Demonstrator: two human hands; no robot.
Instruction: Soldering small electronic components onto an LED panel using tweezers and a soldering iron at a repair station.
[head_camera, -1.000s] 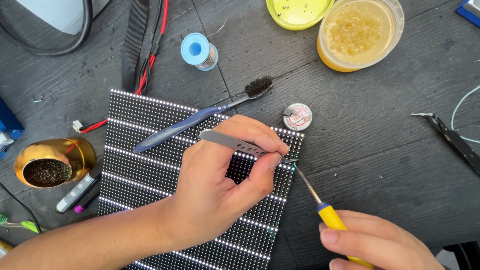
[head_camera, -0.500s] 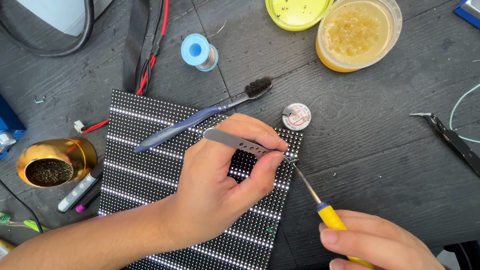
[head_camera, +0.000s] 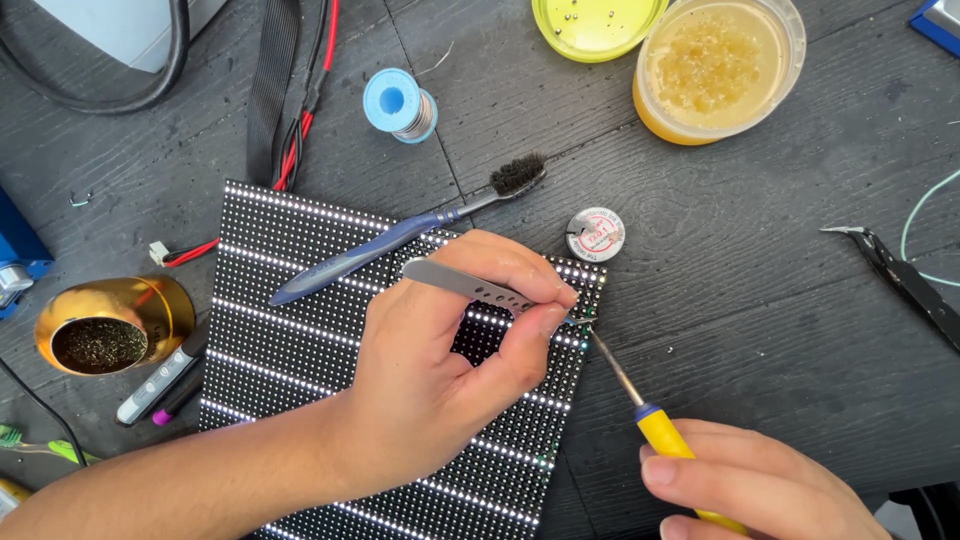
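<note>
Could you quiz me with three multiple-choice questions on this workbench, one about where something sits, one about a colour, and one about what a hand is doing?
1. Where does the brush lie?
A. partly across the top of the dotted panel
B. inside the yellow lid
C. under the gold cup

2. What colour is the handle of the soldering iron?
A. red
B. yellow
C. green

3. What is the left hand doing?
A. resting flat and empty
B. pinching metal tweezers
C. lifting the solder spool

Answers:
1 A, its blue handle overlaps the panel's upper edge.
2 B, the grip in the right hand is yellow.
3 B, the fingers close around the tweezers at the panel's right edge.
</note>
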